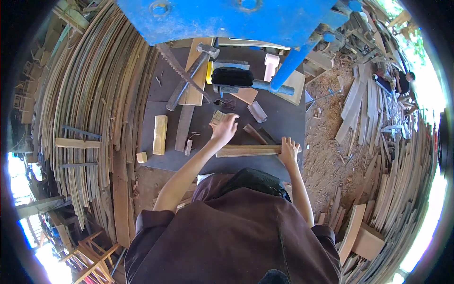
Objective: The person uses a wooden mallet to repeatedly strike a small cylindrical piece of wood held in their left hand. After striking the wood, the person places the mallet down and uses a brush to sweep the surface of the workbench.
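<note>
My left hand [225, 128] is closed round a small tan piece [217, 118] with darker streaks, just above the middle of the dark table. Whether that piece is wood or folded paper I cannot make out. My right hand [289, 150] grips the right end of a long wooden strip [248, 151], which lies crosswise near the table's front edge. Between the two hands rest short brown wood pieces [255, 134]. Left of my left hand, a small wooden offcut [188, 147] lies beside a few nails [195, 134].
Over the far side hangs a blue metal frame [227, 21]. A hammer [201, 59], a toothed blade [182, 71] and a pale wood block [160, 135] are on the dark table [208, 163]. Stacked planks [90, 118] stand left; offcuts [354, 104] litter the right floor, with a person [402, 83] beyond.
</note>
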A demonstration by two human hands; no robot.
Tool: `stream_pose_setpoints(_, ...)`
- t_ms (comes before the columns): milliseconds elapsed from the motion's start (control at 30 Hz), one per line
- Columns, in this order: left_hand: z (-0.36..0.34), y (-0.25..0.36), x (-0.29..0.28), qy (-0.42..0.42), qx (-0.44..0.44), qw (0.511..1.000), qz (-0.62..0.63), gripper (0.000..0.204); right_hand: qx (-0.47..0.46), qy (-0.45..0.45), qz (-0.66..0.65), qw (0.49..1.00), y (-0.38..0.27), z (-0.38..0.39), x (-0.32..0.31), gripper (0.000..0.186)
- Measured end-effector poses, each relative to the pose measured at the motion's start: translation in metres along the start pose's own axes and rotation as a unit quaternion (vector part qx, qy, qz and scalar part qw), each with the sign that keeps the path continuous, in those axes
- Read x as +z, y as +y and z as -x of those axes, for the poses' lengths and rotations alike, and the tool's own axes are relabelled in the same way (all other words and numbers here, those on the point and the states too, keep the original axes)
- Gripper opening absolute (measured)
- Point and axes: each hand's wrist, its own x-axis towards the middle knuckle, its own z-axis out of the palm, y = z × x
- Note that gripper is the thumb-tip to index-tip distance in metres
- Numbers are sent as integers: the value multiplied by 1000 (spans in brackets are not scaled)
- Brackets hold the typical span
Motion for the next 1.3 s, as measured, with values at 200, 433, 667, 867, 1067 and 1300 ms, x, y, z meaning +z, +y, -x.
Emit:
stream_pose_setpoints(200, -78, 6, 56, -89, 169, 964, -184, 60, 13, -33, 17, 999, -7, 3, -2, 56)
stream_pose_setpoints(433, -109, -7, 64, -264, 249, 890, -275, 74, 27, -43, 6, 999, -11, 6, 2, 57)
stream_pose_setpoints(667, -74, 13, 22, -83, 252, 956, -123, 76, 30, -49, -17, 998, -7, 6, 0, 54)
stream_pose_setpoints(867, 23, 18, -38, 57, 51, 994, -77, 92, 10, -53, -79, 995, -6, 0, -4, 37)
stream_pose_setpoints(1067, 102, 12, -51, 28, -73, 990, -117, 76, 3, -45, -110, 993, -24, -12, -5, 25)
stream_pose_setpoints(1300, 74, 10, -5, 11, 63, 977, -203, 63, 8, -67, -94, 993, -53, -26, -8, 27)
